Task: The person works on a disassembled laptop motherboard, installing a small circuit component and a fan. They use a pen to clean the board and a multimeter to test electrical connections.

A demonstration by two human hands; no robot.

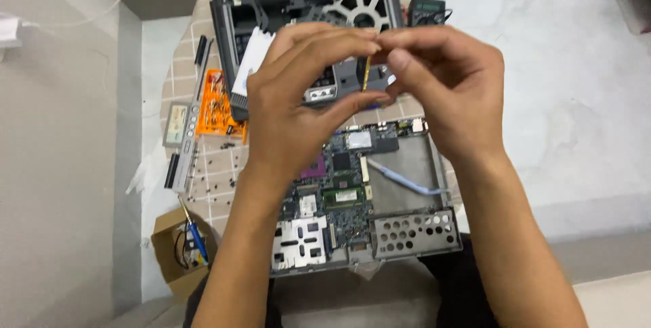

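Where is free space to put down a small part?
The pale floor right of the open laptop base is bare. The metal bay inside the base holds only a cable. Left, by the orange bit case, loose screws crowd the mat.

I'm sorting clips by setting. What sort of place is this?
Probably an informal electronics repair spot, at home or in a small shop: an opened laptop base with bare circuit board, an orange case of screwdriver bits, and loose screws on a small tiled table.
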